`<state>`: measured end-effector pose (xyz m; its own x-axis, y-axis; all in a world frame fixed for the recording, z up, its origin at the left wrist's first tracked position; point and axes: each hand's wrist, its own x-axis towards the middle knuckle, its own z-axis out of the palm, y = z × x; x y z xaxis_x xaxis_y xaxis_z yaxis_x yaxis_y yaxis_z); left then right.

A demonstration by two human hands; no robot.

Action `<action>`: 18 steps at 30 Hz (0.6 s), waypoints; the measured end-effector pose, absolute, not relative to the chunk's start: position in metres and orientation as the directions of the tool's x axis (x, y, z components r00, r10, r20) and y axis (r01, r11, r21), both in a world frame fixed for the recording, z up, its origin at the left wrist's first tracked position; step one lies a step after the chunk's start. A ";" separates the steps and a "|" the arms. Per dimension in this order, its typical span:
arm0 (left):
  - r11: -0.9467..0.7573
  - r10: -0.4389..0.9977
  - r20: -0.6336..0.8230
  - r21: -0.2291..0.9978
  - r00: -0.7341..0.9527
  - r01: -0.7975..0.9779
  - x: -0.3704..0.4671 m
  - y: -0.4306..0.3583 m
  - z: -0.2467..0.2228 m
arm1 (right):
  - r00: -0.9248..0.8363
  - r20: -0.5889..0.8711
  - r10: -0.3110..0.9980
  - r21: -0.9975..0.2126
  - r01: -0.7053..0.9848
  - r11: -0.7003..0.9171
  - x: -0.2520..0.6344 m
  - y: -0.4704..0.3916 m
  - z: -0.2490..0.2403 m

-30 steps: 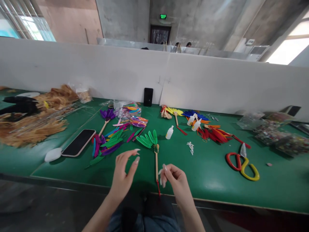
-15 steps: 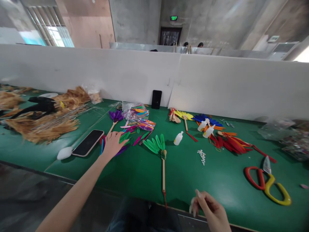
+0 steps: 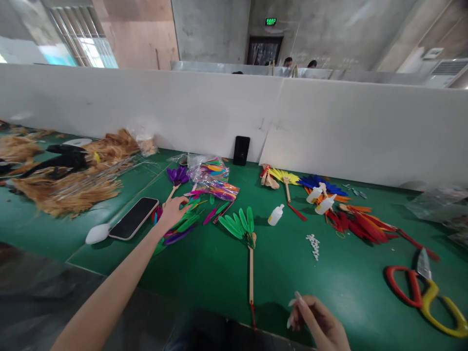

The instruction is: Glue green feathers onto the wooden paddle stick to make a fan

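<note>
My left hand [image 3: 173, 212] reaches into a loose pile of coloured feathers [image 3: 185, 226] at the left of the table. Its thumb and fingertips come together at the green feathers; exactly which one they pinch is partly hidden. In front of me lies a fan of green feathers [image 3: 240, 224] fixed to a wooden stick [image 3: 251, 275] with a red cord [image 3: 253, 316] at its lower end. Near the front edge, to the right of the stick, my right hand [image 3: 317, 319] hovers with loosely bent fingers apart, nothing visible in them.
A phone [image 3: 134, 218] and white case [image 3: 97, 234] lie left. Beyond the feathers are a purple feather fan [image 3: 178, 175] and feather bags [image 3: 208, 170]. A glue bottle [image 3: 275, 215], white beads [image 3: 313, 246], red feathers [image 3: 369, 229] and scissors [image 3: 426, 292] lie right.
My left hand has shifted slightly and its fingers have drawn in at the feathers, which now lie more spread out towards me. My right hand stays near the front edge. The view has turned slightly.
</note>
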<state>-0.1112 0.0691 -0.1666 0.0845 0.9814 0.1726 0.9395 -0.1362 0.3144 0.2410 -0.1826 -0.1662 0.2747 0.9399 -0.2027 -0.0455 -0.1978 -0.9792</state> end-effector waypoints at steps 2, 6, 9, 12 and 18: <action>-0.150 0.978 0.191 0.346 0.087 0.926 -0.113 0.067 -0.160 | 0.284 -0.205 0.937 -0.979 -0.064 -0.195 0.239 -0.181 -0.166; -0.145 0.970 0.238 0.390 0.052 0.909 -0.114 0.059 -0.140 | 0.233 -0.223 0.947 -0.974 -0.097 -0.205 0.236 -0.179 -0.167; -0.153 0.967 0.251 0.437 0.043 0.886 -0.104 0.042 -0.117 | 0.180 -0.217 0.960 -0.974 -0.100 -0.202 0.230 -0.174 -0.164; -0.232 0.968 0.213 0.565 0.131 0.792 -0.080 0.010 -0.091 | 0.083 -0.136 0.987 -0.988 -0.089 -0.128 0.209 -0.158 -0.150; -0.309 0.920 0.121 0.810 0.372 0.499 -0.031 -0.065 -0.068 | -0.102 0.161 0.982 -0.987 -0.016 0.160 0.148 -0.107 -0.108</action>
